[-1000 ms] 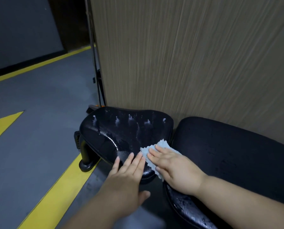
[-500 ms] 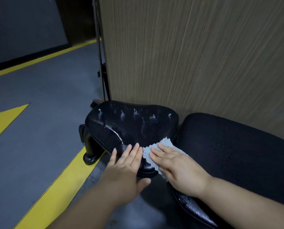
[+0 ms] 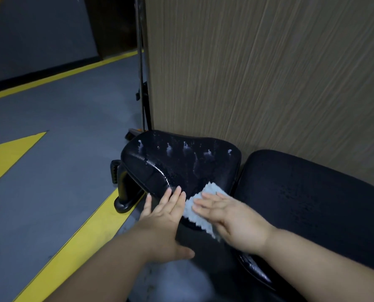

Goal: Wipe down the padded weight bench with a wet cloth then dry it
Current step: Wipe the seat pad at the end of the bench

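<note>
Head view, looking forward and down.

Weight bench against a tall wood-grain panel, in two black pads. Small seat pad at centre, glossy with wet, with a row of white foamy dabs along its far edge. Longer back pad just to the right, with a narrow gap between the two; matte on top, shiny and beaded along its near edge at the lower right.

Pale blue cloth lying on the near right corner of the seat pad, one zigzag edge poking out toward the pad's middle, another hanging over the near edge.

Right hand laid flat on top of the cloth, fingers straight and close together, pressing down rather than gripping, palm covering most of the fabric.

Left hand just beside it, touching the bare near left edge of the seat pad. Fingers stretched out and relaxed, tips on the wet surface, thumb spread away below the pad, nothing held.

Black bench leg under the left side of the seat, foot planted on the grey floor at a yellow stripe. Yellow triangle farther left.
</note>
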The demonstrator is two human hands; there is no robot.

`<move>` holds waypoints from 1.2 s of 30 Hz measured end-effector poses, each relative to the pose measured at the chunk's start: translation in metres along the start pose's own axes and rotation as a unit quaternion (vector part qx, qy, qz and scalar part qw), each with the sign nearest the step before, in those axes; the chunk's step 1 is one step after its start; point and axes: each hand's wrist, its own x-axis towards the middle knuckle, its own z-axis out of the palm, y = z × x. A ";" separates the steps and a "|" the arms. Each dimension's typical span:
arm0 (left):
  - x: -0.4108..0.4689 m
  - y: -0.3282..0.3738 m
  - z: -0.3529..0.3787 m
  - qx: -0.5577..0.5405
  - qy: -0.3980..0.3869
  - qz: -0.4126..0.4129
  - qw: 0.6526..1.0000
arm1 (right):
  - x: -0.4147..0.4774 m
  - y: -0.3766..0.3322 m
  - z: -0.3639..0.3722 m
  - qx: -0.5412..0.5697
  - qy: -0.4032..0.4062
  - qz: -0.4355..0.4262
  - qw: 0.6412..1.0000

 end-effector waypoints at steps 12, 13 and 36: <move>0.004 0.004 -0.004 0.003 0.001 0.008 1.000 | -0.005 0.011 -0.011 -0.012 -0.009 0.022 1.000; 0.005 0.006 -0.004 0.003 -0.001 0.007 1.000 | 0.002 0.021 -0.017 -0.015 0.002 0.050 0.999; 0.030 0.032 -0.005 0.024 0.034 0.054 0.998 | 0.047 0.048 -0.029 -0.010 0.039 0.229 0.973</move>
